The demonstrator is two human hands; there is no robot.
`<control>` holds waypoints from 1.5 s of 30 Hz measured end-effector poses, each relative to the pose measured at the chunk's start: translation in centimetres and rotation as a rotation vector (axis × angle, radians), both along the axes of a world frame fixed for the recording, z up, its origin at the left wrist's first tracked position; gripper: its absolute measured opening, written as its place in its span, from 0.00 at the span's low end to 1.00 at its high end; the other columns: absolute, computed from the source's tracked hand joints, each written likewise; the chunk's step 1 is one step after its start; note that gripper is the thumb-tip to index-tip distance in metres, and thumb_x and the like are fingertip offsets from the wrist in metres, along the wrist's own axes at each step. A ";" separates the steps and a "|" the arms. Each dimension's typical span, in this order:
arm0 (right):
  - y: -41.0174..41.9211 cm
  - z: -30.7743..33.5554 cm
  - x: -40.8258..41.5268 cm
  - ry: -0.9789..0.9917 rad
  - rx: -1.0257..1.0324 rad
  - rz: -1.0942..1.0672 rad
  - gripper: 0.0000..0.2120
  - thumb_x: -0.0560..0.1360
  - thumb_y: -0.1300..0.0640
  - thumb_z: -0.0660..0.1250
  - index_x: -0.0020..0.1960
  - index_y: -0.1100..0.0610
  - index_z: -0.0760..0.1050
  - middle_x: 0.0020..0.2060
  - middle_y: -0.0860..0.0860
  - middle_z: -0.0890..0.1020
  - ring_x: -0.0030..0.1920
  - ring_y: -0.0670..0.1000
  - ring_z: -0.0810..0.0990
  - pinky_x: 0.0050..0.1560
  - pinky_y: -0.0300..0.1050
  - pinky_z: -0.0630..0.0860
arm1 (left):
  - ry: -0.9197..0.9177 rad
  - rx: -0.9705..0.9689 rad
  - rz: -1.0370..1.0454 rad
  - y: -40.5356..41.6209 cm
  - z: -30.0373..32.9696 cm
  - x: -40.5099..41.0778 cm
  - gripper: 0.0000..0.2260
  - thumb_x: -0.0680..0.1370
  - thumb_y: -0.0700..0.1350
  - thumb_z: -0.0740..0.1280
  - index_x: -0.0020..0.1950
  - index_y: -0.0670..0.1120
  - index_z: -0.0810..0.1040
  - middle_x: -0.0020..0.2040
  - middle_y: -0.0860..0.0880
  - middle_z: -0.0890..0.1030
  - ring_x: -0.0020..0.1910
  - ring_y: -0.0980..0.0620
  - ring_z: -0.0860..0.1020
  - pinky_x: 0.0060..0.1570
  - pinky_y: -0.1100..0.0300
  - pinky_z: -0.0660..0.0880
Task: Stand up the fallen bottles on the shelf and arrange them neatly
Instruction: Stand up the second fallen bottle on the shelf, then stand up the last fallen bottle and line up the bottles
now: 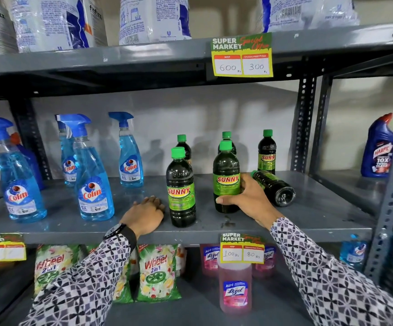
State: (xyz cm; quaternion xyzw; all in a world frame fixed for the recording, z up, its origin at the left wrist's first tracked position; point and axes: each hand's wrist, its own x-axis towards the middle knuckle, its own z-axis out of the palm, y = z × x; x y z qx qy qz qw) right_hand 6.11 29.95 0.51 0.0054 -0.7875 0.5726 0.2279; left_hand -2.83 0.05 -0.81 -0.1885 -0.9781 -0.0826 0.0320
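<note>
Several dark Sunny bottles with green caps stand on the grey middle shelf point(73, 208). One upright bottle point(181, 187) is at the front, just right of my left hand point(145, 214), which rests palm down on the shelf with fingers together, holding nothing. My right hand point(247, 198) grips a second upright bottle point(226, 177) low on its body. Behind it stand three more: one point(183, 147), another point(226, 136) and a third point(267, 151). One bottle point(275, 188) lies on its side right of my right hand, base toward me.
Blue Colin spray bottles point(94, 182) stand on the left of the same shelf. A Harpic bottle point(378, 149) is on the neighbouring rack at right. Price tags point(242, 57) hang on shelf edges. Detergent packs point(157, 271) and pink Lizol bottles point(235, 288) fill the shelf below.
</note>
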 end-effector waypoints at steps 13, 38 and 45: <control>0.0 -0.6 4.2 0.017 -0.004 0.155 0.36 0.59 0.64 0.89 0.63 0.56 0.78 0.52 0.47 0.90 0.52 0.47 0.89 0.49 0.37 0.83 | -0.015 0.013 0.012 0.3 0.9 1.4 0.23 0.85 0.50 0.50 0.80 0.45 0.63 0.82 0.44 0.62 0.82 0.46 0.59 0.81 0.43 0.53; 12.0 4.6 2.0 -0.467 -0.028 -0.435 0.24 0.73 0.49 0.79 0.61 0.64 0.81 0.54 0.60 0.86 0.49 0.57 0.82 0.47 0.50 0.79 | 0.011 0.009 -0.006 0.5 0.9 1.7 0.22 0.85 0.49 0.51 0.80 0.47 0.64 0.82 0.44 0.62 0.82 0.45 0.60 0.80 0.42 0.54; 9.0 5.3 0.7 -0.654 0.032 -0.258 0.28 0.64 0.40 0.84 0.54 0.56 0.78 0.29 0.53 0.87 0.31 0.51 0.86 0.27 0.42 0.81 | 0.006 0.018 -0.016 0.4 0.9 1.6 0.21 0.85 0.48 0.51 0.78 0.46 0.66 0.81 0.44 0.65 0.81 0.45 0.62 0.79 0.41 0.57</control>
